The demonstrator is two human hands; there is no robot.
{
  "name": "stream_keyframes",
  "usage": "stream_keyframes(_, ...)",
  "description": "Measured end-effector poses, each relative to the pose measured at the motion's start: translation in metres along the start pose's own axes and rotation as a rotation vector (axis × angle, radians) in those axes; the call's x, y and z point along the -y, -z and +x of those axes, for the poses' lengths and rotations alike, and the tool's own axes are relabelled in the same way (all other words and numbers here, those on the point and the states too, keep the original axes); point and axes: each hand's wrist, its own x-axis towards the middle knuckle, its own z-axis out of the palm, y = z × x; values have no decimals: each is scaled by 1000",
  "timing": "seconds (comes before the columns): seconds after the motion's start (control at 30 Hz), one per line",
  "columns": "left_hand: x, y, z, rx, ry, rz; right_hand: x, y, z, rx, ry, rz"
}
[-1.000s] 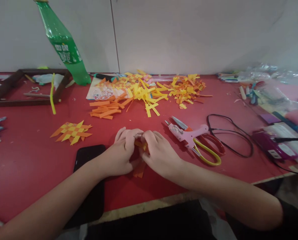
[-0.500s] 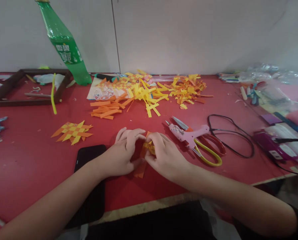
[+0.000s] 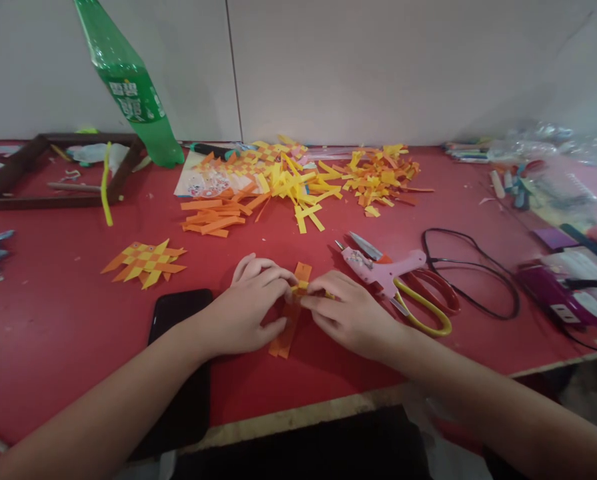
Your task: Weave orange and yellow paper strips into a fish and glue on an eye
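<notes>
Orange paper strips lie lengthwise on the red table between my hands, with a yellow paper strip crossing them near their far end. My left hand is closed at the left side of the crossing, its fingertips on the strips. From the right, my right hand pinches the yellow strip, and a bit of yellow shows among its fingers. The fingers partly hide how the strips interlace. A woven orange and yellow paper fish lies to the left, beyond a black phone that my left forearm partly covers.
Scissors lie under a pink glue gun on the right, near a black cord. Loose yellow strips and orange strips are heaped at the back. A green bottle stands beside a brown frame.
My right hand has shifted right and drawn back from the crossing, uncovering the yellow strip and the far end of the orange strips. My left hand stays nearly in place.
</notes>
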Motion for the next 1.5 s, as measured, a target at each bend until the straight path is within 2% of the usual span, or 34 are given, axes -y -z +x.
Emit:
stream_keyframes(0.27, 0, 1, 0, -23, -11, 11, -6, -1, -4, 14, 62, -51)
stream_keyframes(0.67, -3, 2, -1, -12, -4, 57, -6, 1, -6, 10, 53, 7)
stream_keyframes(1.07, -3, 5, -1, -38, -81, 170, -6, 4, -7, 43, 50, 54)
stream_keyframes(1.5, -5, 4, -4, -33, -104, 247, -2, 9, -5, 65, 15, 154)
